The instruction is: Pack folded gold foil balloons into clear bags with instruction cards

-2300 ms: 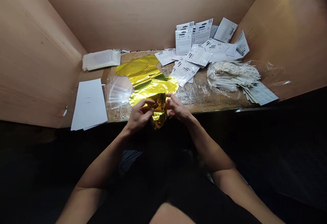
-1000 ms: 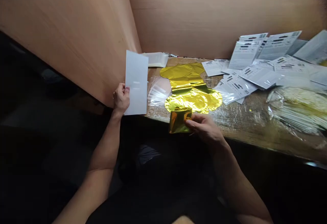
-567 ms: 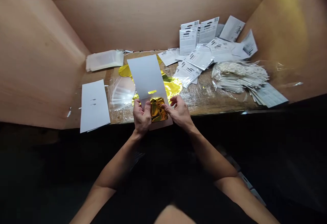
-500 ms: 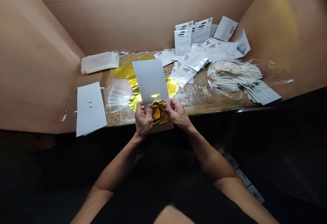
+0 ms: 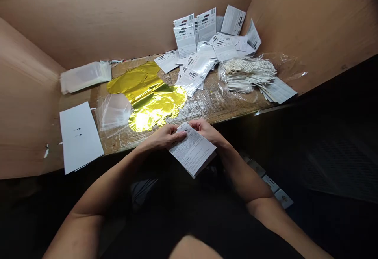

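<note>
A folded card [image 5: 193, 150], its printed text side facing up, is held between my two hands near the bench's front edge. My left hand [image 5: 169, 136] grips its upper left side, thumb on top. At the card's upper right, my right hand [image 5: 205, 130] has its fingers closed around the edge; the fingertips are partly hidden. A gold piece of foil is not visible in the card now. Just beyond my hands, flat gold foil balloons [image 5: 147, 93] lie on the bench. Left of them are fanned clear plastic sleeves [image 5: 113, 113].
White cards [image 5: 79, 137] lie at the left front, with a stack of clear bags [image 5: 85, 78] behind. Packaged cards [image 5: 203, 60] are piled at the back right, beside a bag of white sticks [image 5: 248, 74]. Board walls [image 5: 132, 15] enclose the bench [image 5: 212, 109].
The long card with folded gold foil on it has been folded over and turned, so printed text now faces up. The view has shifted right.
</note>
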### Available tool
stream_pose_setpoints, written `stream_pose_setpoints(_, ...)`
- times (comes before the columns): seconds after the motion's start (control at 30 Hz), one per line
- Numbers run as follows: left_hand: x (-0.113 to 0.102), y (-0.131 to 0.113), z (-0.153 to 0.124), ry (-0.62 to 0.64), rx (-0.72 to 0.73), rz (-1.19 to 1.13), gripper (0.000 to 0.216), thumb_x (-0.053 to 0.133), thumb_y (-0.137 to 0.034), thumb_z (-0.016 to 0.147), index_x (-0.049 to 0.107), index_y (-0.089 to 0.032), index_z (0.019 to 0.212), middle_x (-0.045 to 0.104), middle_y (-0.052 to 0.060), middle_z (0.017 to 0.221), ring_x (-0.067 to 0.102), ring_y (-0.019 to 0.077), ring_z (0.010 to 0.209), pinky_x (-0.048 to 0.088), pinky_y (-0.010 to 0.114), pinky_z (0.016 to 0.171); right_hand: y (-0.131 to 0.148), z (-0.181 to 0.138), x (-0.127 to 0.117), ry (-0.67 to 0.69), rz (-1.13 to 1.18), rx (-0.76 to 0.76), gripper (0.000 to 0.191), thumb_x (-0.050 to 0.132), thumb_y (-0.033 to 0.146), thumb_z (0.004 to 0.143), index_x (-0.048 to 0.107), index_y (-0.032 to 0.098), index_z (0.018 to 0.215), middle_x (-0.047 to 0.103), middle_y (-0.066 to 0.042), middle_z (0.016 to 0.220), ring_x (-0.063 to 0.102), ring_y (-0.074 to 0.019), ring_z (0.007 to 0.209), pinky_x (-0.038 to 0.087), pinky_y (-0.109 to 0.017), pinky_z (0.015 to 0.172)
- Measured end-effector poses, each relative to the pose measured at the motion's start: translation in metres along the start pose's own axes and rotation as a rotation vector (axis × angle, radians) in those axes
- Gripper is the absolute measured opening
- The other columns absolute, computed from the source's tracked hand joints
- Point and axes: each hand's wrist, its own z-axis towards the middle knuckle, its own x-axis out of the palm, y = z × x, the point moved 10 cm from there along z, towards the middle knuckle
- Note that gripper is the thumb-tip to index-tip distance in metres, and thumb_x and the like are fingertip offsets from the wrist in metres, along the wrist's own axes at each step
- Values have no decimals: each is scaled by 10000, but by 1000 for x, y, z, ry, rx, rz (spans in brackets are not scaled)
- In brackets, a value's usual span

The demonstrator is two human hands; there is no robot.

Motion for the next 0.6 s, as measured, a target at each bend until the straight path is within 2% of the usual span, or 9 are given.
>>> stream_pose_setpoints(0.07,3,-8,5,8,21,100,351,946,-428,719,741,-154,797,673,23,714,590,151,597,435,234,534,0,0,-7,-4,27,8,530,867,674,780,672,183,822,616,14,741,547,-138,662,432,-259,615)
stream_pose_setpoints(0.17,-10,-22,16,-117,92,208,421,981,-459,653,718,-147,755,639,3,664,551,128,568,383,209,507,5,1,-18,-74,-31,-50,592,777,775,814,657,195,798,585,9,736,506,-144,686,408,-265,620)
stream_pose_setpoints(0.23,-23,-30,23,-285,145,167,450,996,-469,628,722,-149,786,636,-5,637,534,116,541,362,196,489,11,1,-29,-222,-89,-149,586,788,773,792,623,212,762,560,10,740,495,-159,734,415,-276,656)
stream_pose_setpoints(0.3,-29,-33,27,-446,193,13,520,1008,-490,607,747,-153,905,705,17,704,605,141,574,444,204,522,14,-1,-45,-444,-108,-237,569,764,760,813,572,229,746,522,13,735,473,-166,746,409,-285,665)
stream_pose_setpoints(0.33,-26,-31,29,-490,212,-75,566,1012,-498,605,752,-157,975,751,39,779,664,168,629,510,224,572,13,-3,-54,-540,-102,-266,556,732,756,843,557,236,754,514,12,737,468,-170,746,408,-289,663)
stream_pose_setpoints(0.4,-11,-26,33,-489,247,-192,609,1010,-489,634,750,-164,1079,804,79,943,757,227,787,610,278,709,12,-7,-75,-649,-106,-301,499,680,718,904,574,241,802,550,0,773,500,-183,769,428,-297,679)
stream_pose_setpoints(0.47,-1,-19,34,-485,275,-261,574,990,-445,687,734,-180,1127,815,85,1039,791,257,909,651,321,824,19,-19,-112,-739,-184,-317,388,646,620,961,634,239,891,631,-21,867,568,-201,852,470,-302,751)
stream_pose_setpoints(0.5,0,-16,33,-505,279,-295,546,977,-414,705,725,-189,1135,817,80,1056,798,263,944,661,342,863,26,-32,-141,-828,-252,-314,323,622,552,990,661,235,942,670,-36,932,600,-210,912,485,-305,803)
stream_pose_setpoints(0.6,-14,-8,30,-586,252,-376,456,932,-314,721,716,-198,1105,821,71,1053,808,288,1021,679,402,936,61,-99,-256,-1310,-547,-206,238,499,328,1063,685,203,985,726,-86,1045,640,-221,1035,476,-298,915)
